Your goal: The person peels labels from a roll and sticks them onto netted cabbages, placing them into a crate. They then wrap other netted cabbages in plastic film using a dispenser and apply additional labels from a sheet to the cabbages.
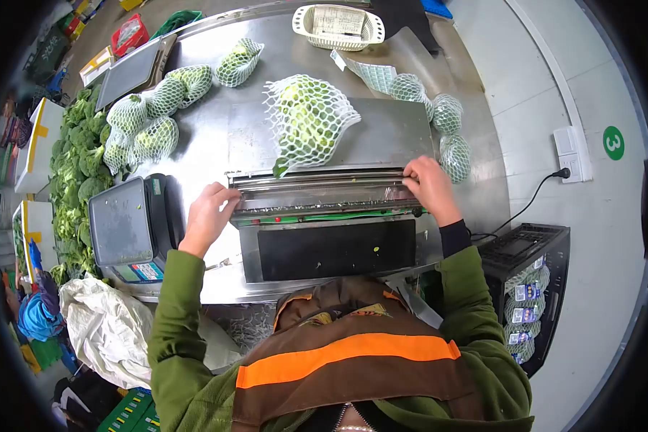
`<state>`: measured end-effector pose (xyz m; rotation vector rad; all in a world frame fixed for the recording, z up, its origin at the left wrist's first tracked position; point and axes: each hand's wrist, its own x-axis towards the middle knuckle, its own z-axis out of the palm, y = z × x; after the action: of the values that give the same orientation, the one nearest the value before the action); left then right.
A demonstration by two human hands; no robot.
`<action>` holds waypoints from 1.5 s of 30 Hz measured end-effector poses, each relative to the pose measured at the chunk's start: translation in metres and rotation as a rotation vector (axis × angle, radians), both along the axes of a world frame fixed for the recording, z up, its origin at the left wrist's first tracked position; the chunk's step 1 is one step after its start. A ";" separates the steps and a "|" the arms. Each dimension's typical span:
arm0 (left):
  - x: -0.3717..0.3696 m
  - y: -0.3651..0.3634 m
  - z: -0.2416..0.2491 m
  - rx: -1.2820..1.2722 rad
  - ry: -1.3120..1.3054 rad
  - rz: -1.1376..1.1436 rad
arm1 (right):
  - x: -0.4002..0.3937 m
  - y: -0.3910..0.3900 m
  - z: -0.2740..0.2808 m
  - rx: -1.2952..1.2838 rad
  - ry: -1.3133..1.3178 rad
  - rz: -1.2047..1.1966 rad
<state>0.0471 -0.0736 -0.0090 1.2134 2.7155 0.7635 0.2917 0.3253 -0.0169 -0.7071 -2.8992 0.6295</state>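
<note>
— Where are your hands right now?

— My left hand [207,216] sits at the left end of the long roll of clear cling film [324,193] on the steel wrapping machine [331,245], and my right hand [430,189] is at the right end of it. Both sets of fingers are curled in narrow, pinching the film's edge, as far as I can make out; the film itself is too transparent to see clearly between them.

— And the thing you're wrapping?

— A head of green broccoli in a white foam net sleeve [308,122] lies just beyond my fingers, on the flat metal plate of the machine [389,129], about midway between my two hands, stem pointing towards me.

— How far along would you say you are?

— Early on this one, I judge. No film covers it yet. Further out past my left hand lies a cluster of netted broccoli heads [155,115]; past my right fingers lie a few smaller netted pieces [446,126]. Whether those are wrapped, I cannot tell. Left of my left hand stands a grey weighing scale [126,227], and beyond that a heap of loose bare broccoli [75,165], so plenty seems left.
</note>
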 end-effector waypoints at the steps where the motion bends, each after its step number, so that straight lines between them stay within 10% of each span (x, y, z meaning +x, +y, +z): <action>1: -0.003 0.004 0.001 0.018 0.065 -0.113 | 0.005 -0.005 0.000 0.037 0.061 0.085; 6: -0.024 0.026 0.001 0.015 0.272 -0.555 | -0.012 -0.017 -0.008 0.094 0.251 0.438; 11: -0.023 0.023 -0.011 0.076 0.203 -0.537 | -0.021 -0.053 0.000 0.068 0.442 0.420; 15: 0.007 0.002 0.049 0.043 -0.438 -0.312 | 0.001 -0.038 0.069 -0.575 -0.029 0.315; 20: -0.045 0.024 0.148 0.692 -0.657 -0.249 | -0.064 0.002 0.176 -1.127 0.387 0.564; 25: -0.159 0.153 0.041 0.566 0.097 0.173 | -0.224 0.055 0.063 -0.667 0.577 0.112; 27: -0.161 0.169 -0.032 0.152 0.191 0.102 | -0.238 0.052 -0.011 -0.224 0.186 0.110; 32: -0.104 0.142 -0.031 0.181 0.106 -0.617 | -0.191 -0.006 0.016 0.273 0.278 0.556; 39: -0.058 0.134 -0.010 0.476 -0.327 -0.583 | -0.145 -0.031 0.040 -0.277 0.363 0.683; 41: -0.014 0.116 0.025 0.466 -1.022 -0.384 | -0.102 -0.056 0.040 -0.466 0.364 0.682; 45: 0.056 0.048 0.002 0.106 -0.462 -0.693 | 0.007 -0.104 0.045 -0.946 0.058 0.422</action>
<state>0.1031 -0.0255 -0.0071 1.6079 1.7402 0.9300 0.2987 0.2216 0.0279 -0.0812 -2.5731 2.0673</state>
